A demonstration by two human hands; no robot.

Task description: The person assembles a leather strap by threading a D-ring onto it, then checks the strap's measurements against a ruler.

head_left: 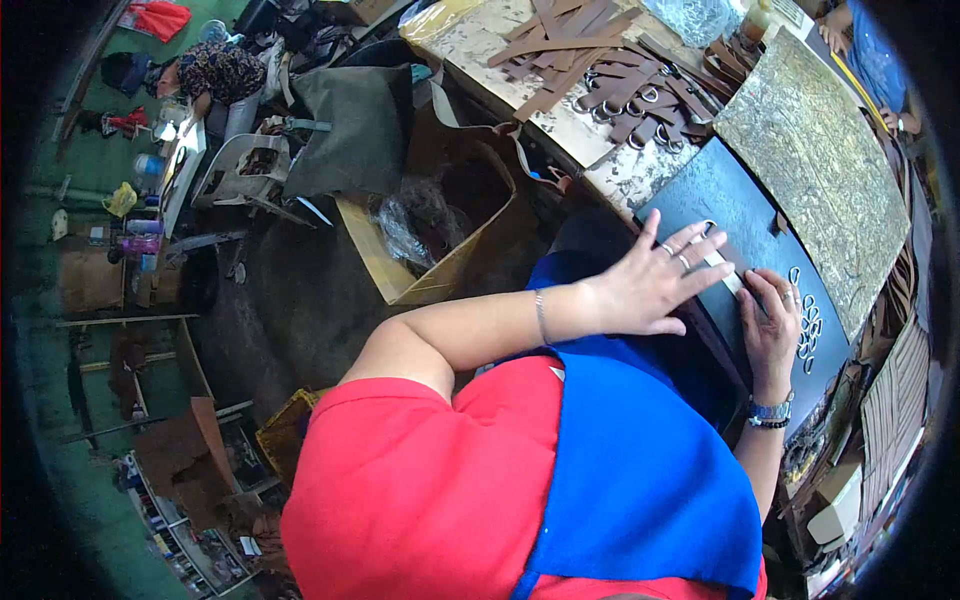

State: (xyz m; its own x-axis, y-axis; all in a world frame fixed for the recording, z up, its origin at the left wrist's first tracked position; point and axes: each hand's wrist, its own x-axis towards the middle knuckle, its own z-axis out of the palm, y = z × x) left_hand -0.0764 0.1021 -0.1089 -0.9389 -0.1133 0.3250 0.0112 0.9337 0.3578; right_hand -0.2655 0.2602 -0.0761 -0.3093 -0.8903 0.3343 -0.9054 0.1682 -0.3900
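Observation:
My left hand (662, 282) is stretched out with its fingers spread, lying over a short leather strap (722, 270) whose upper side looks pale. At the strap's far end, a metal ring (709, 228) shows beside my fingertips. My right hand (771, 325) is closed with bent fingers at the strap's near end, thumb and forefinger on it; the exact grip is partly hidden. Under both hands is a dark smooth board (680, 195). Several loose metal D-rings (806, 325) lie on it just right of my right hand. A small brown leather piece (779, 222) sits farther up the board.
Brown straps with rings (645, 100) and plain strips (560, 50) are piled at the table's far side. A mottled board (810, 150) lies to the right. An open carton (440, 270) stands left of the table. Another person's hand (888, 118) is at the far right.

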